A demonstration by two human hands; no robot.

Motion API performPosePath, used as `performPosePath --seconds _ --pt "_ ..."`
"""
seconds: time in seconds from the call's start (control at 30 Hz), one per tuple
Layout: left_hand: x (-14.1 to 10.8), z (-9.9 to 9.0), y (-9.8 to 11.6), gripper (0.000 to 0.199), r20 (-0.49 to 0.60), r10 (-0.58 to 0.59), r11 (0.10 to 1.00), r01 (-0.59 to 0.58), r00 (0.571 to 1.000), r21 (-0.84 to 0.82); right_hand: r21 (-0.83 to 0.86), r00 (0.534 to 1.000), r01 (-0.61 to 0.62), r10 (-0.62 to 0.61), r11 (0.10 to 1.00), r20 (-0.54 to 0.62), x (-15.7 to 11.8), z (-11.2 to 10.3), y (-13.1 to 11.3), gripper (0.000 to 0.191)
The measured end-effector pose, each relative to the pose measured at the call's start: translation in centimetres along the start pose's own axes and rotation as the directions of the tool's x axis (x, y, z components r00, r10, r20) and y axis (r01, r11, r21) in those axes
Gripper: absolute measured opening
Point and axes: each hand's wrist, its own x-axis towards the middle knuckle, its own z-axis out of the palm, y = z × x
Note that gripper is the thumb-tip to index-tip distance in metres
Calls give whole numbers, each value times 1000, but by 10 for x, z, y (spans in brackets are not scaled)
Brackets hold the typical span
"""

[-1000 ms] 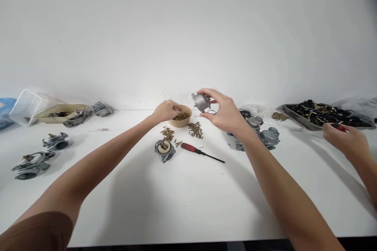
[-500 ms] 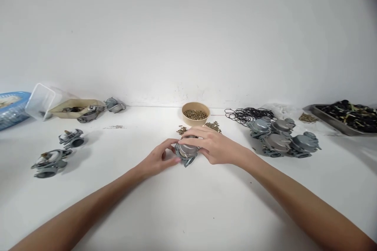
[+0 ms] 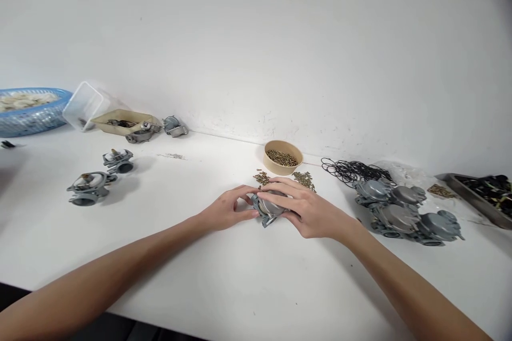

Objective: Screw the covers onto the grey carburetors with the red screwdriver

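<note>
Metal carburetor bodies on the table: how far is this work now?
Four covered bodies at right look done. In hand is one body, between left hand and right hand, its cover on top; I cannot see whether it is fastened. Two open bodies at left, white parts showing, are probably left to cover.

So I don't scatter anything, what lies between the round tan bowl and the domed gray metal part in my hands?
Two loose heaps of small brass-coloured pieces lie between bowl and part in the head view, partly hidden by the right hand.
</note>
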Motion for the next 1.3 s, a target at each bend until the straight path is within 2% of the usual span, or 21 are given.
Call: performPosePath --seconds 0.2,0.4,0.5,0.63,0.73,0.87,1.07,1.23,1.3 --pt "0 -1 3 46 28 30 1000 -30 999 0 -40 996 41 -37 998 80 2 -5 -5 70" --pt "-1 0 6 38 55 63 998 -63 996 -7 8 983 6 -8 1000 181 0 -9 -10 81" --pt "-1 1 6 38 60 43 999 -42 997 -21 27 985 21 -25 999 173 0 -9 -12 82" --pt "-1 1 5 44 68 25 1000 -24 997 -15 66 989 35 -44 997 142 1 -12 -12 75" --pt "-2 -1 6 40 78 21 1000 -21 997 4 79 991 49 -58 996 122 1 -15 -11 71" --pt "-3 -1 9 36 83 14 1000 -15 996 6 67 985 51 -61 996 159 0 -13 -9 68" --pt "-2 2 6 55 62 -20 999 23 998 -47 88 981 96 -109 991 162 1 -8 -12 64" --pt "-2 -2 2 53 67 -1 1000 1 998 -6 117 986 85 -101 989 135 2 -14 -19 62" --pt "-2 -5 1 54 87 -12 1000 11 996 7 106 993 62 -71 992 89 0 -18 -17 60"
